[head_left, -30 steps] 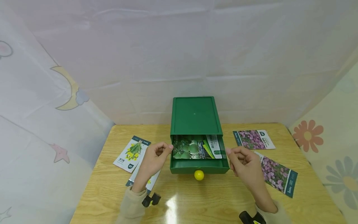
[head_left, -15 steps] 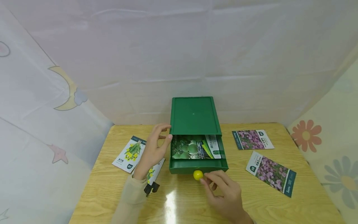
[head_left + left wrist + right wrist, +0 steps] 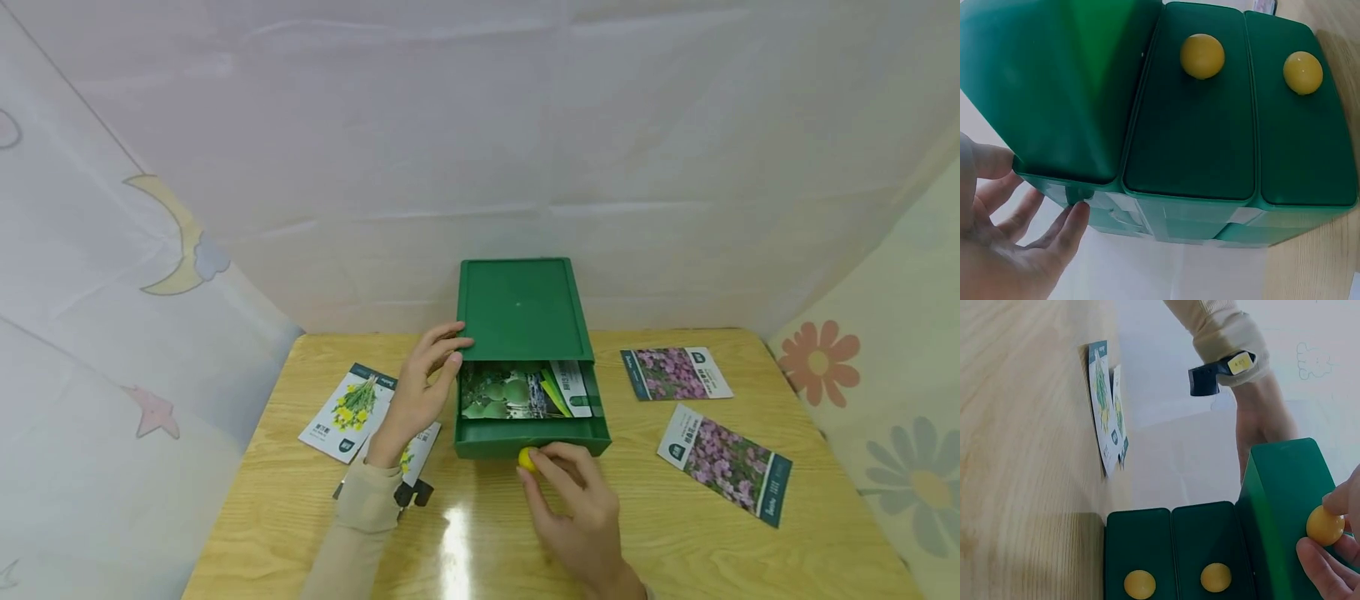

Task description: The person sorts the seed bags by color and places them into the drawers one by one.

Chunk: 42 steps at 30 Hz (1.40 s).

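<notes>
A green drawer cabinet (image 3: 517, 308) stands at the back of the table, its top drawer (image 3: 487, 450) pulled partly out. Inside the drawer lies a seed packet (image 3: 510, 393) with a green picture. My right hand (image 3: 581, 510) pinches the drawer's yellow knob (image 3: 527, 459) between thumb and fingers, as the right wrist view also shows at the knob (image 3: 1325, 526). At the cabinet's left side, my left hand (image 3: 415, 393) touches the edge with spread, slightly bent fingers. In the left wrist view, two lower drawers with yellow knobs (image 3: 1202, 56) are closed.
Two packets with yellow flowers (image 3: 352, 412) lie on the table left of the cabinet, partly behind the left arm. To the right lie two packets with pink flowers (image 3: 727, 462). A pale cloth backdrop (image 3: 450, 167) hangs behind the table.
My right hand has moved from the drawer's right side to its knob and now pinches it. The left hand has moved back to the cabinet's side. The drawer has slid slightly inward.
</notes>
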Motion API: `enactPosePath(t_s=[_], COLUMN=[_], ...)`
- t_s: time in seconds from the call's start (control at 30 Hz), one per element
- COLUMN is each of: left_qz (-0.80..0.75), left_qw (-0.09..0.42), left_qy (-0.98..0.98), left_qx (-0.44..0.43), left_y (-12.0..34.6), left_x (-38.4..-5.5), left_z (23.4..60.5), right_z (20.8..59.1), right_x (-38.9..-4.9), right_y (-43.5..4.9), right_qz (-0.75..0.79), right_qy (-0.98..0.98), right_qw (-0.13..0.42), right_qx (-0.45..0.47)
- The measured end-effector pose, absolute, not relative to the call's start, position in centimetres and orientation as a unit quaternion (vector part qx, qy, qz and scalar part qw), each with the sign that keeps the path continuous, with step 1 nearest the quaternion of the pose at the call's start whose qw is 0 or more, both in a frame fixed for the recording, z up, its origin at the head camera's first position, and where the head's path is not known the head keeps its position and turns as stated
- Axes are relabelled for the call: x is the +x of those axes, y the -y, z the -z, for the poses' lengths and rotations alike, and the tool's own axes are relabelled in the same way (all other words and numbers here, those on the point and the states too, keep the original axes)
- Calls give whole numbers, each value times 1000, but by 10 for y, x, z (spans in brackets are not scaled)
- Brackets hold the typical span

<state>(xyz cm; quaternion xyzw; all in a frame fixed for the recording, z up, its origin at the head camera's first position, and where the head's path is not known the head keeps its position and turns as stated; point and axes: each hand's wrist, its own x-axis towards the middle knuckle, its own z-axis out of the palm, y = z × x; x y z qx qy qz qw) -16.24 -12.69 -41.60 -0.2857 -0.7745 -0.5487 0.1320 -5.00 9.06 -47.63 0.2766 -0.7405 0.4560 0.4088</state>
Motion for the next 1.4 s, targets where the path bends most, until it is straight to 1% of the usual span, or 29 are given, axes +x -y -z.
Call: enactPosePath(t_s=[0.27, 0.57, 0.73, 1.0, 1.4], left_qz=[555, 557, 555, 556, 557], left_qw=[131, 124, 123, 108, 123], left_qy=[773, 775, 773, 773, 773], left_qx=[-278, -271, -282, -286, -278], left_y=[126, 127, 128, 130, 127], left_x=[-162, -161, -162, -162, -161], left_z=[418, 420, 420, 416, 416], right_z=[476, 469, 470, 461, 479], right_x=[-60, -65, -68, -71, -80], right_y=[-89, -87, -87, -85, -88], right_qz=[-464, -472, -475, -478, -485], right_qy=[735, 732, 732, 723, 725], right_qw=[410, 404, 404, 411, 400], right_qx=[277, 278, 275, 281, 281])
